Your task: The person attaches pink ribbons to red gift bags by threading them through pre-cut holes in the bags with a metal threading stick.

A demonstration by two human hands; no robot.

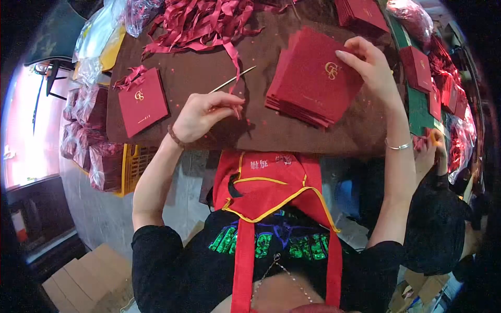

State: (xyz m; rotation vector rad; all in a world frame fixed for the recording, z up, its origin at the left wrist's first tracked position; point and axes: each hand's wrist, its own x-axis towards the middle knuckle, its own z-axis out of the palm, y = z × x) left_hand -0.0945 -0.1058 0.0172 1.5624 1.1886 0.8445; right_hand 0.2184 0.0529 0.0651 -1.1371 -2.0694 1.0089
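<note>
A stack of dark red paper bags (305, 78) with gold lettering lies on the brown-covered table, fanned slightly askew. My right hand (373, 68) is at its upper right corner, thumb on the top bag's face and fingers curled behind its edge. To the left, my left hand (209, 112) pinches the end of a red ribbon (233, 57) that trails down from a tangled ribbon pile (201, 23). A thin pointed stick (235, 78) passes under the ribbon, its lower end hidden by that hand. Left of it lies a single red bag (143, 104) with ribbon at its top.
More red bags (362, 15) sit at the table's far right. At right, another person's hand (428, 148) is near red bags on a green surface (417, 109). A yellow crate (136, 166) and plastic-wrapped bundles (102, 161) stand left, with cardboard (91, 279) on the floor.
</note>
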